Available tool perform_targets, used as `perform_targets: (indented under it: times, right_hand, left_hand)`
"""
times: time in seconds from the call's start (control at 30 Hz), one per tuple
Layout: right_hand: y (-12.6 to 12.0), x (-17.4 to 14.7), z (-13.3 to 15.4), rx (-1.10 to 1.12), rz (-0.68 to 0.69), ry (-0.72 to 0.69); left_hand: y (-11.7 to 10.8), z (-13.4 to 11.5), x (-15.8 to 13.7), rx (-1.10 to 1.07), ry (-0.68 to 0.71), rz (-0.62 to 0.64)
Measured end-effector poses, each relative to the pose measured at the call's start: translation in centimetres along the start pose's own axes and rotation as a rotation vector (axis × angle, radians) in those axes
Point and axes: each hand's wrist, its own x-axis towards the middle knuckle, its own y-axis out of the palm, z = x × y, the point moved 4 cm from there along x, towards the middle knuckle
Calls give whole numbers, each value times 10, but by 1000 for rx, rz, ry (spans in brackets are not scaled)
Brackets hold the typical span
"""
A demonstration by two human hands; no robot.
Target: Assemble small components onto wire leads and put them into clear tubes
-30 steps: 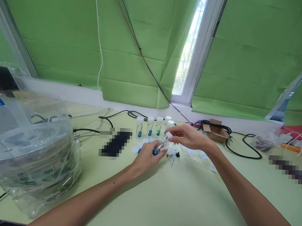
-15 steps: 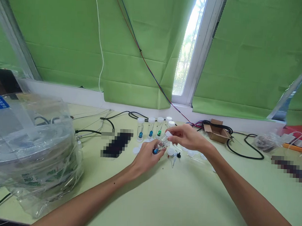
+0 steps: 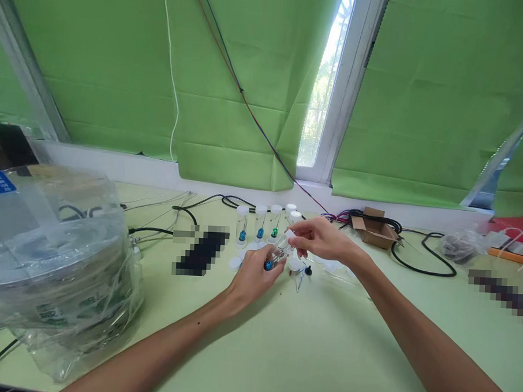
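Indoors, green blinds (image 3: 233, 137) hang behind a pale green surface (image 3: 316, 337), where a bagged reel (image 3: 54, 262) fills the left edge. Toward the far edge, near the middle, a person's left hand (image 3: 253, 272) and right hand (image 3: 323, 236) meet just in front of a row of standing tubes (image 3: 242, 225). Between them is a clear tube (image 3: 280, 253), the left fingers wrapped round its lower part, the right thumb and forefinger pinched on a white cap (image 3: 290, 236) at its upper end; whether the cap is seated cannot be told. Working the cap at the tube's mouth appears to be the step in hand, and the next move would seem to call for a firm left grip and a cap kept in line. The tube is tilted, its long axis slanting, capped end toward the far right corner, the other, with a blue piece (image 3: 267, 265) inside, toward the near left.
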Motion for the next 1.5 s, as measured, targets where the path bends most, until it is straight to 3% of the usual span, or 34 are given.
perform_targets:
  times: [0.17,0.27,0.47,0.7,0.93,1.13,1.33,1.5]
  right_hand:
    - [-1,3,4,149,-27,33]
    - [-4,3,6,192,-39,84]
    - [-11,0,14,48,-20,0]
    - [-16,-2,21,-123,-118,-81]
    - [-36,-7,32,-390,-211,-50]
    - [-45,-5,9,-567,-245,87]
    - [-47,3,-22,-624,-387,220]
    - [-40,9,-40,-649,-486,234]
  left_hand:
    - [-3,-7,2,-130,-32,-19]
    - [-2,-11,1,-234,-58,30]
    - [4,-16,-4,-446,-132,157]
    - [6,-15,-3,-433,-85,169]
    - [4,-5,-1,-365,-49,-34]
    - [0,-7,-1,-296,-5,-101]
    - [-1,-8,-1,-224,36,-109]
    - [0,-9,-1,-202,71,-104]
